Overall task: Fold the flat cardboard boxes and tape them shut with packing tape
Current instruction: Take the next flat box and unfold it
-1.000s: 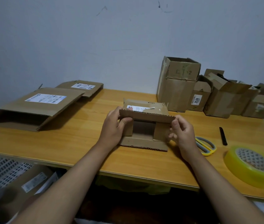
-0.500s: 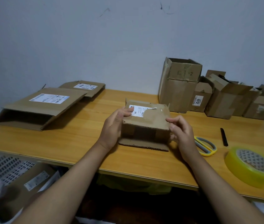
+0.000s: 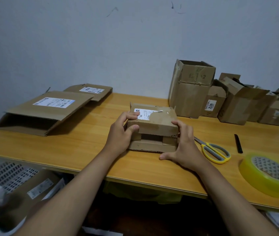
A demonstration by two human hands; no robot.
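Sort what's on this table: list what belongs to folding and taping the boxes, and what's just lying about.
In use:
small box, held by left hand and right hand
tape roll
scissors
flat boxes

Lying about:
black pen
opened boxes by the wall

place: home packing corner; cues: cardboard boxes; tape roll; wooden table

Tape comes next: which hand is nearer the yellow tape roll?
Right. The right hand holds the small box's right end, the tape roll further right; the left hand grips the far end.
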